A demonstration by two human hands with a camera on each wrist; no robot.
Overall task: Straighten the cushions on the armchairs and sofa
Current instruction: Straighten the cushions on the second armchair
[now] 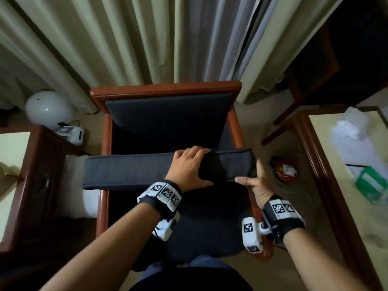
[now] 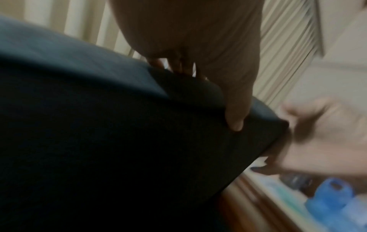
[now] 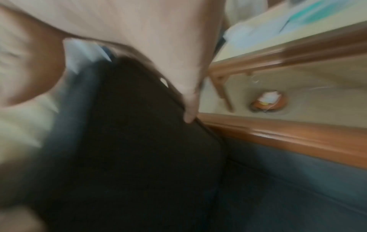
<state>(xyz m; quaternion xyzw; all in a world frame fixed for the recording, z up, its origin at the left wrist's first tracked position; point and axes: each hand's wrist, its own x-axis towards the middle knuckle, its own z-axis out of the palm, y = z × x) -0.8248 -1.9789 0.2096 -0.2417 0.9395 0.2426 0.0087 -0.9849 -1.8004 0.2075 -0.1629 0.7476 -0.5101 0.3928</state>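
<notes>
A wooden-framed armchair (image 1: 165, 89) stands before me with a dark grey back cushion (image 1: 168, 118) upright in it. A second dark grey cushion (image 1: 130, 171) is raised on edge across the seat, its left end sticking out past the left armrest. My left hand (image 1: 190, 166) grips its top edge, fingers curled over the far side, thumb (image 2: 236, 119) on the near face. My right hand (image 1: 255, 183) holds the cushion's right end, thumb (image 3: 190, 109) on the near edge, fingers hidden behind. Both wrist views are blurred. Dark seat padding (image 1: 210, 234) lies below.
A dark wooden side table (image 1: 27, 185) stands left, with a white globe (image 1: 48, 108) and a white device on the floor behind it. Right is a wood-edged table (image 1: 315, 164) carrying a green box (image 1: 371, 183) and plastic wrap. A red object (image 1: 285, 171) lies on the carpet. Curtains hang behind.
</notes>
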